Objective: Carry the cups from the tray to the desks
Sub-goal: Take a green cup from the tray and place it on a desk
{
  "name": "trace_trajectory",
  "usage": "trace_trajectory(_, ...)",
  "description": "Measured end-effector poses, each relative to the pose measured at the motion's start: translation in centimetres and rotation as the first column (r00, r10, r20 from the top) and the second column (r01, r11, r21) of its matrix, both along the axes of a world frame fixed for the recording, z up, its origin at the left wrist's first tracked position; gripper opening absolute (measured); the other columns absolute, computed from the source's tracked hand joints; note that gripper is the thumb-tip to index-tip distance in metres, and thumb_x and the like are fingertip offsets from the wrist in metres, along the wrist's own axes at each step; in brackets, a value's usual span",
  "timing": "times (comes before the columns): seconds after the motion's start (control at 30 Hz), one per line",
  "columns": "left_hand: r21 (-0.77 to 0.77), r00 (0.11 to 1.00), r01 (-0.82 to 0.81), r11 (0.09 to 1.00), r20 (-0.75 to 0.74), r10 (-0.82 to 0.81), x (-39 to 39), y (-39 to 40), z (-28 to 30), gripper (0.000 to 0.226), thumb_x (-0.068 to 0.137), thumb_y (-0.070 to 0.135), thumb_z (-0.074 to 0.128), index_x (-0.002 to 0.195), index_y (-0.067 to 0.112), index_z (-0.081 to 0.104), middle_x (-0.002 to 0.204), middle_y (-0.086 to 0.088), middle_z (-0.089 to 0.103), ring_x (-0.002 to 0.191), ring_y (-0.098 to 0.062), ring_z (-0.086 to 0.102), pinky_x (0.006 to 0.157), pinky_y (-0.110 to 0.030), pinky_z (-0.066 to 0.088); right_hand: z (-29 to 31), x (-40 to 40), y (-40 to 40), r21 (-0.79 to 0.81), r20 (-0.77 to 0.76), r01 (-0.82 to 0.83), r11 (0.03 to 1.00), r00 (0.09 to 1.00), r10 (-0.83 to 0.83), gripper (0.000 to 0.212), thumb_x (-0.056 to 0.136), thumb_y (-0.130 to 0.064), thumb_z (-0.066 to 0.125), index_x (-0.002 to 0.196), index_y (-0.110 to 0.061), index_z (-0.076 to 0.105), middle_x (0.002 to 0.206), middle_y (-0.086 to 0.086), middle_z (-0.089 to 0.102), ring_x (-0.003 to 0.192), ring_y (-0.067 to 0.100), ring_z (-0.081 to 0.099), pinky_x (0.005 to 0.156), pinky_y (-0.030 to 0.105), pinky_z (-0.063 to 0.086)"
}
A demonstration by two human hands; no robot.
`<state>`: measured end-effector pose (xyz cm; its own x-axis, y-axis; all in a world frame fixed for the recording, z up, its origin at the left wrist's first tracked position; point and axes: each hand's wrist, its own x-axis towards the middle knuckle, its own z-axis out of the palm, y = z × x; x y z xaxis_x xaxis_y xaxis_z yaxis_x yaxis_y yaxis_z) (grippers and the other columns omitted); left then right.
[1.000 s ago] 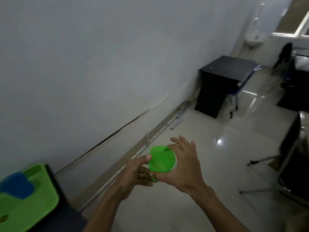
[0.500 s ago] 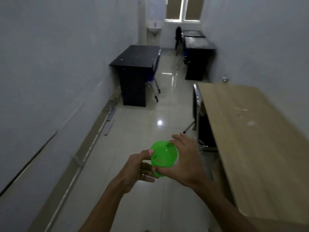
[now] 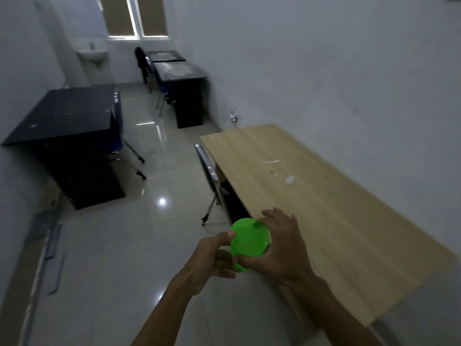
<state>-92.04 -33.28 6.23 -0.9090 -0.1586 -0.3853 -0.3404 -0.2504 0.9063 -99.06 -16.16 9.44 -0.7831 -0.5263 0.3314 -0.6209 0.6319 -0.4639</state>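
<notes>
Above floor beside wooden desk (image 3: 311, 196): green cup (image 3: 249, 239) held in air between both hands. Left hand (image 3: 212, 260) grips its near side; right hand (image 3: 282, 248) wraps far side.

We see only two bare forearms and hands in the head view. Bare left hand (image 3: 208, 262): no glove, ring, or strap that we can make out; thumbnail short and plain. Bare right hand (image 3: 280, 248): same, no glove or jewellery visible on its back or fingers. Both wrists are uncovered, no watch or band. Forearms run to the bottom edge with no sleeve or cuff in frame. Dim light and blur, so we can't tell finer detail.
</notes>
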Motion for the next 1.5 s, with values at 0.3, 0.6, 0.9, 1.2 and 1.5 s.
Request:
trace_trajectory(0.3, 0.036, 0.976, 0.211, 0.977, 0.041, -0.212, -11.0, -0.4, -1.4, 0.067, 0.067, 0.055, 0.068, 0.116, 0.009, 0.064, 0.078, -0.017, 0.073, 0.077, -0.036, 0.070, 0.068, -0.039, 0.057, -1.3, -7.3, 0.2, 0.026, 0.084, 0.196, 0.980, 0.977, -0.198, 0.100, 0.046, -0.077, 0.064, 0.127, -0.019, 0.058, 0.145, -0.001, 0.047, 0.143, 0.018, 0.030, 0.121, 0.044, 0.010)
trace_trajectory(0.6, 0.036, 0.944, 0.312, 0.949, 0.102, -0.314, -23.2, -0.3, -3.1, 0.044, 0.076, 0.043, 0.065, 0.107, 0.011, 0.065, 0.081, -0.019, 0.073, 0.076, -0.032, 0.068, 0.085, -0.049, 0.054, -4.7, -16.9, 0.7, -0.054, 0.110, 0.318, 0.947, 0.944, -0.311, 0.105, 0.043, -0.086, 0.058, 0.125, -0.021, 0.059, 0.144, -0.005, 0.049, 0.143, 0.016, 0.031, 0.120, 0.038, 0.006)
trace_trajectory(0.9, 0.111, 0.881, 0.418, 0.902, 0.194, -0.432, -34.0, 1.3, -7.2, 0.053, 0.070, 0.038, 0.075, 0.112, 0.007, 0.067, 0.105, -0.024, 0.071, 0.081, -0.030, 0.070, 0.076, -0.038, 0.059, -9.0, -24.9, 2.1, -0.026, 0.195, 0.486, 0.874, 0.860, -0.472, 0.099, 0.044, -0.079, 0.062, 0.123, -0.018, 0.063, 0.139, 0.001, 0.053, 0.140, 0.022, 0.037, 0.119, 0.043, 0.013)
trace_trajectory(1.2, 0.119, 0.758, 0.581, 0.805, 0.280, -0.589, -42.3, 2.3, -11.6, 0.032, 0.089, 0.029, 0.064, 0.114, 0.009, 0.069, 0.118, -0.008, 0.070, 0.106, -0.026, 0.068, 0.087, -0.036, 0.056, -14.0, -28.9, 2.4, -0.057, 0.259, 0.690, 0.722, 0.708, -0.657, 0.085, 0.044, -0.048, 0.093, 0.115, -0.008, 0.067, 0.128, 0.009, 0.062, 0.131, 0.031, 0.050, 0.112, 0.056, 0.032)
trace_trajectory(1.5, 0.086, 0.597, 0.772, 0.630, 0.243, -0.764, -47.4, 1.9, -14.3, 0.028, 0.088, 0.025, 0.066, 0.112, 0.013, 0.072, 0.112, -0.001, 0.074, 0.109, -0.015, 0.067, 0.097, -0.032, 0.051, -17.5, -31.1, 1.3, -0.001, 0.285, 0.809, 0.588, 0.564, -0.775, 0.086, 0.040, -0.048, 0.094, 0.112, -0.009, 0.068, 0.122, 0.010, 0.064, 0.124, 0.034, 0.055, 0.103, 0.060, 0.042)
